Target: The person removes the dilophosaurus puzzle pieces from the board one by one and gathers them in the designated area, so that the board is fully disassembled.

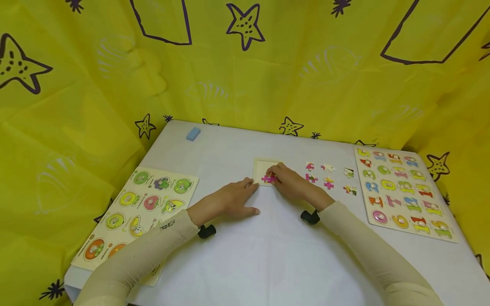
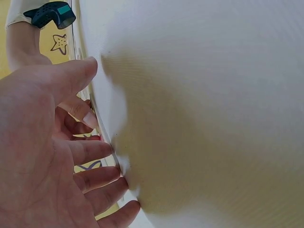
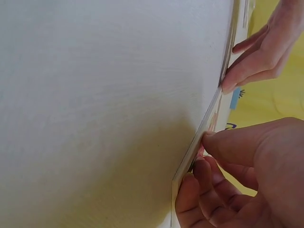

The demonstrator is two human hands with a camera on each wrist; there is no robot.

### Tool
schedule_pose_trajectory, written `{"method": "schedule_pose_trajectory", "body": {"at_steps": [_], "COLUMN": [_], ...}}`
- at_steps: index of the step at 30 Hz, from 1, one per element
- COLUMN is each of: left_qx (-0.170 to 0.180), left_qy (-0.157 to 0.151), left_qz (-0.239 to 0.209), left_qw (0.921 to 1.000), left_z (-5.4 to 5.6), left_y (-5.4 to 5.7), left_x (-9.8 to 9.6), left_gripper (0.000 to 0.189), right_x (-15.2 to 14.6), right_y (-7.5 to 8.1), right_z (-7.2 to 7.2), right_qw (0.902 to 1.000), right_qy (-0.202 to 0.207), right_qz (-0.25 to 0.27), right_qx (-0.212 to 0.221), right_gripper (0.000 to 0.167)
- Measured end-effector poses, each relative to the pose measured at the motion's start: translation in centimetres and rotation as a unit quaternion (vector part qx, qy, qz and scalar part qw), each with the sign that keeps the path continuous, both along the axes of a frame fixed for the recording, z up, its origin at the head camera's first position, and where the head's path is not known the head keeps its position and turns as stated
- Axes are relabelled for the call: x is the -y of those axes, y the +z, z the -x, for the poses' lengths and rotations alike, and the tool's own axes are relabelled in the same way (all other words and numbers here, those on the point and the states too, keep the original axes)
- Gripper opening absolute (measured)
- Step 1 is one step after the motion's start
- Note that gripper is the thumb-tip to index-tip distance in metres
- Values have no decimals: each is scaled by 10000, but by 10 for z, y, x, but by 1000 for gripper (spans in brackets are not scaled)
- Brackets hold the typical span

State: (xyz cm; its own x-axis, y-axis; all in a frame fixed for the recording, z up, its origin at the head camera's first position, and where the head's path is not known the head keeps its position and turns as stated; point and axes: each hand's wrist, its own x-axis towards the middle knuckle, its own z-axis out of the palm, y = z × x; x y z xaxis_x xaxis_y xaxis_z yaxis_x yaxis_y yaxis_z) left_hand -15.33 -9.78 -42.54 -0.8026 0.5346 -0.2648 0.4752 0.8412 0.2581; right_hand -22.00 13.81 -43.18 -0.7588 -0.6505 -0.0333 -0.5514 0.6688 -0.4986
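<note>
A small wooden puzzle tray (image 1: 264, 164) lies in the middle of the white table. Inside its lower left part is a pink jigsaw piece (image 1: 266, 179). My right hand (image 1: 289, 182) reaches over the tray from the right, pinching this piece between thumb and curled fingers; the right wrist view shows its thumb (image 3: 223, 142) low over the tray's rim. At the tray's lower left corner, my left hand (image 1: 235, 199) touches the edge with outstretched fingertips, its thumb spread apart. Several loose jigsaw pieces (image 1: 328, 183) lie right of the tray.
On the left, partly under the left sleeve, lies a fruit puzzle board (image 1: 128, 221). A number puzzle board (image 1: 402, 191) is at the right. A blue block (image 1: 193, 134) sits near the far left edge, before a yellow curtain (image 1: 229, 85).
</note>
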Motion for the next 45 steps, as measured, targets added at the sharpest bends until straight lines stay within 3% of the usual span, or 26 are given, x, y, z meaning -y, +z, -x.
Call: {"method": "schedule_pose_trajectory", "body": {"at_steps": [34, 45], "left_qx": [1, 16], "left_qy": [-30, -37], "left_qz": [36, 23], "left_qw": [10000, 10000], "left_z": [-1, -1], "left_y": [1, 2], "left_x": [1, 1], "left_gripper": [87, 86], "right_x": [-1, -3], "right_y": [0, -2], "right_z": [2, 5], "right_qw": [9995, 9975], "right_qy": [-55, -149], "right_qz": [274, 685], "right_qx": [123, 30], "right_gripper": [27, 23]}}
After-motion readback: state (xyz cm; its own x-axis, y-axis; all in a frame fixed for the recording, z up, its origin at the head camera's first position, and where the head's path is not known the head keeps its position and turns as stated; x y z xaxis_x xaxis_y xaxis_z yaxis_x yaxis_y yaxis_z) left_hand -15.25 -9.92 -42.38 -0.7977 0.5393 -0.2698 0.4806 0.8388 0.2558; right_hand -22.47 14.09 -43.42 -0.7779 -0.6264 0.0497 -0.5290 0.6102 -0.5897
